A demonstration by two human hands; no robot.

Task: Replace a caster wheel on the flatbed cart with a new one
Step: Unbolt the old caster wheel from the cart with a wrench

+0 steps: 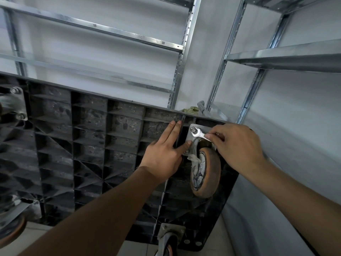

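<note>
Caster wheel [205, 172], orange-brown tread on a grey hub, mounted at the upper right corner of the flatbed cart [88, 145], which stands tipped on its side so that its black ribbed underside faces the camera. The wheel's disc lies roughly parallel to the right edge of the cart, its long axis running up and down the frame with a slight tilt; its metal fork rises to the mounting plate [193, 134] directly above the wheel. A pale scrap of material hangs from the fork just left of the hub. Right hand [238, 145], above and to the right of the wheel, is closed around the handle of a wrench [200, 134], whose open end sits on the nut [193, 129] at the plate's upper left corner. Left hand [166, 154], immediately left of the wheel, lies flat and spread on the ribbed underside, thumb touching the plate's left edge, holding nothing. Below the wheel, at the cart's lower edge, a second caster [170, 239] is partly cut off by the frame; two more casters [11, 218] are blurred at the far left. Behind the cart, above the wheel, stand bare metal shelving racks [184, 52] against a white wall; whatever rests beyond the cart's top edge is too indistinct to identify.
</note>
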